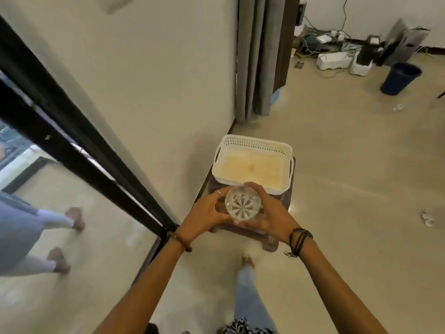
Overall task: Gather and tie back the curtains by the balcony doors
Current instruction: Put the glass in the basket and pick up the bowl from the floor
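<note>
Seen from above, a person's two bare hands cup a clear cut-glass tumbler with a star pattern in its base (pixel 243 205). The left hand (pixel 207 214), with a ring on one finger, curls its fingers around the tumbler's left side. The right hand (pixel 272 213) wraps the right side, with a thumb tip showing under the glass's near edge. The glass sits between both palms, above a dark brown low stool (pixel 250 231).

On the far part of the stool rests a white perforated plastic basket with a pale yellow inside (pixel 252 143), just beyond the fingertips.

The task's grey fabric curtain (pixel 258 59) hangs in loose folds well beyond the hands, at the wall's corner, down to the floor; neither hand touches it.

At left runs the black frame of a glass door (pixel 79 138), whose pane reflects bare feet. Far right stands a dark blue plastic bucket (pixel 399 79) near tangled cables and white boxes (pixel 334 59).
</note>
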